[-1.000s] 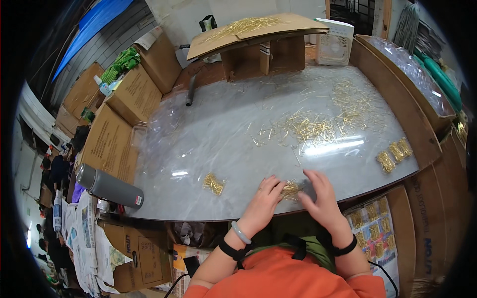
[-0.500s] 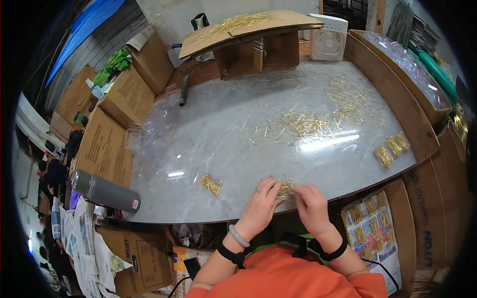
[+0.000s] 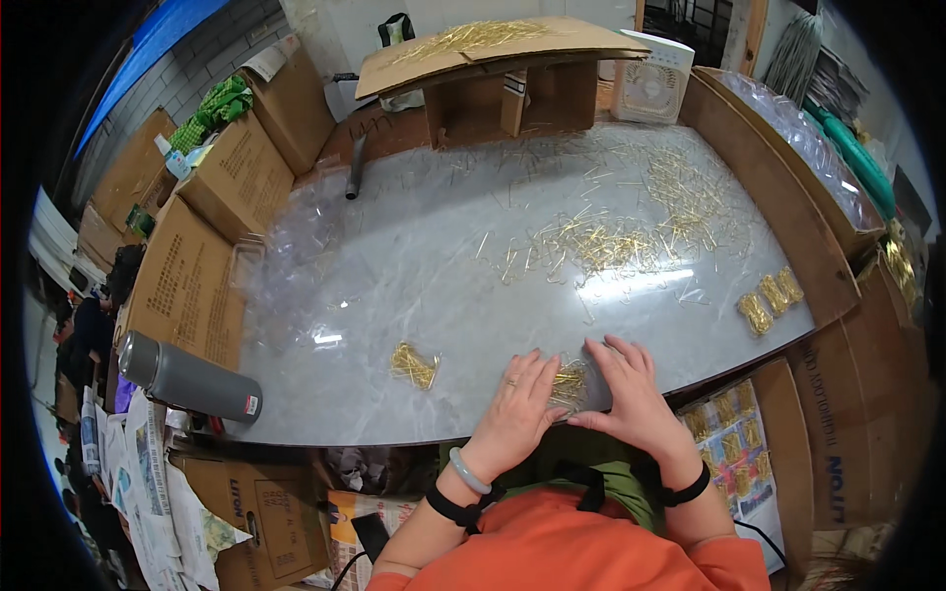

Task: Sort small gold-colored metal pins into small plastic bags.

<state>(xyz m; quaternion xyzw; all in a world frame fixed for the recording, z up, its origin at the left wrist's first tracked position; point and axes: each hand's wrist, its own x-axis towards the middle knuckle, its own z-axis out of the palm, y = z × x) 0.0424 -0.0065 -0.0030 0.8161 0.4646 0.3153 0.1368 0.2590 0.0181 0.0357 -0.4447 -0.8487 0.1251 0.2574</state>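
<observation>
Near the front edge of the table, a small bundle of gold-coloured wire hooks [image 3: 569, 386] lies between my two hands. My left hand [image 3: 514, 404] rests along its left side, fingers stretched out and touching or very close to it. On the other side, my right hand [image 3: 627, 392] is open, thumb spread from the fingers, its thumb tip by the bundle's near end. A second gold bundle [image 3: 414, 365] sits to the left on the table. Further up, many loose gold hooks [image 3: 611, 241] are scattered over the grey marbled tabletop [image 3: 463, 295].
Three gold bundles [image 3: 772, 299] stand at the right edge. Clear plastic packets [image 3: 305, 246] and a grey bottle [image 3: 192, 379] are on the left, beside cardboard boxes [image 3: 187, 286]. A cardboard shelf [image 3: 512, 98] and a white fan [image 3: 652, 84] stand at the back.
My right hand has opened and turned, its thumb now spread at the near side of the bundle. My left hand stays beside it. The view has shifted slightly.
</observation>
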